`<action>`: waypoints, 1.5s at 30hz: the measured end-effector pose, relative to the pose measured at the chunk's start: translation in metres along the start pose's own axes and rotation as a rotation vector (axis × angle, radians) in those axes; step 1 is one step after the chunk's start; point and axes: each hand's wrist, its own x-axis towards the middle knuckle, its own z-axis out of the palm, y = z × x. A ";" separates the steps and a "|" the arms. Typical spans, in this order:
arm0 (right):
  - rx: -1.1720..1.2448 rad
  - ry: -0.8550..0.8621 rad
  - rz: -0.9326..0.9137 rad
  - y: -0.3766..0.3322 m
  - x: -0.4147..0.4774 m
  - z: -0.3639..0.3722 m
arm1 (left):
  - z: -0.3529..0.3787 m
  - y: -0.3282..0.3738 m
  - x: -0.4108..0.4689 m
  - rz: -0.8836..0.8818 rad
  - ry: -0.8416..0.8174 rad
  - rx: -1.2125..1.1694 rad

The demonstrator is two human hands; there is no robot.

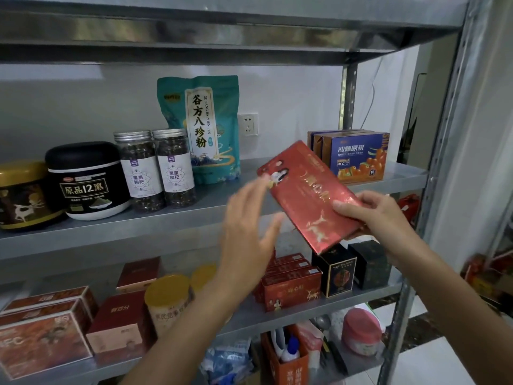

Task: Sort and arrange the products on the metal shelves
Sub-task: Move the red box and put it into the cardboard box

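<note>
Right hand (369,215) grips the lower end of a flat red box (308,195), held tilted in the air before the front edge of the middle shelf (111,232), toward its right end. Left hand (247,232) is spread open, fingers straight, blurred, just beside the box's left edge; contact cannot be determined.

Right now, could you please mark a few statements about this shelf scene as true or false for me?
1. The right hand holds the red box. True.
2. The left hand grips a jar. False: it is open, fingers straight, near the red box.
3. The teal pouch lies flat on the shelf. False: it stands upright.
4. Two clear jars stand beside the black tub. True.
</note>
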 end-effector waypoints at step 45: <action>-0.354 0.636 0.559 0.196 -0.215 -0.077 | 0.254 0.093 -0.170 -0.941 -1.162 -0.667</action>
